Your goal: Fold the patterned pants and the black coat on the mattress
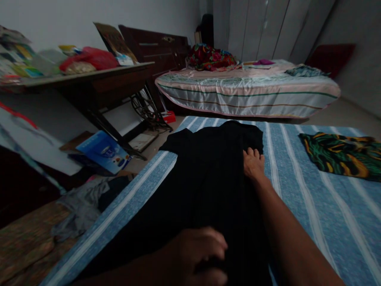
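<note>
A long black garment (208, 167) with short sleeves, likely a dress, lies spread on a blue bedspread with white stripes (300, 178). Its right side looks folded inward near the shoulder. My right hand (254, 163) rests on that folded part below the sleeve, fingers slightly bent and lying on the cloth. Low in the view, my left hand (205, 254) is over the lower part of the garment. It is somewhat blurred, with bent fingers and the thumb apart from them; I see nothing between them. The garment's bottom end is out of view.
A folded green, black and yellow patterned cloth (348, 155) lies on the bed at right. Behind stands another bed (247, 93) with a red floral bundle (211, 57). At left are a cluttered sewing-machine table (107, 79), a blue box (104, 151) and grey clothing (81, 206).
</note>
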Motion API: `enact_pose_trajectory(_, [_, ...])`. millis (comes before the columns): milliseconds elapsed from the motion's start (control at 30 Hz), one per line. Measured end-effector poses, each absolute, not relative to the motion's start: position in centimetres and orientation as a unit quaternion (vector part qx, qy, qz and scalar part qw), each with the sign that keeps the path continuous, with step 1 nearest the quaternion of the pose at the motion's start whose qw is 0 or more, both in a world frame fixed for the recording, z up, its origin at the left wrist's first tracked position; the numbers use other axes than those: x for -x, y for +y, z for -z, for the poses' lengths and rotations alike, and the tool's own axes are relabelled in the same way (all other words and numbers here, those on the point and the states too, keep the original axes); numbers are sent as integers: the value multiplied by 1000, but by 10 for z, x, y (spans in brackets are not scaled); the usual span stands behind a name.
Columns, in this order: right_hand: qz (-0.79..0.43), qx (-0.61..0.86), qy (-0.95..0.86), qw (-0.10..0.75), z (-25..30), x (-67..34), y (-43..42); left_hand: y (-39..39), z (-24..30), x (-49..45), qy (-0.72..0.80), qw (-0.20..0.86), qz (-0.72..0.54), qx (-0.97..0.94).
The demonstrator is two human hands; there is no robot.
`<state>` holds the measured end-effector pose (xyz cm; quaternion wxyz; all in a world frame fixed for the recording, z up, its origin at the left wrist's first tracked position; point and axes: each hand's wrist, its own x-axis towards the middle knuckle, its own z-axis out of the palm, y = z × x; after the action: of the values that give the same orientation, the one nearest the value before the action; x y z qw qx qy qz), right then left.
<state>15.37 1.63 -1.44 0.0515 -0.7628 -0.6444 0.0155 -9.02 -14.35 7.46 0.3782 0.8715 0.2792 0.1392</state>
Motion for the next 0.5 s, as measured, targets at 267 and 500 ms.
enact_pose_trajectory(267, [-26, 760, -646, 69, 17, -160, 17, -86, -24, 77, 381, 137, -47, -913])
enact_pose_trajectory(500, [-19, 760, -646, 72, 20, -162, 16, -93, -23, 81, 398, 128, 23, -908])
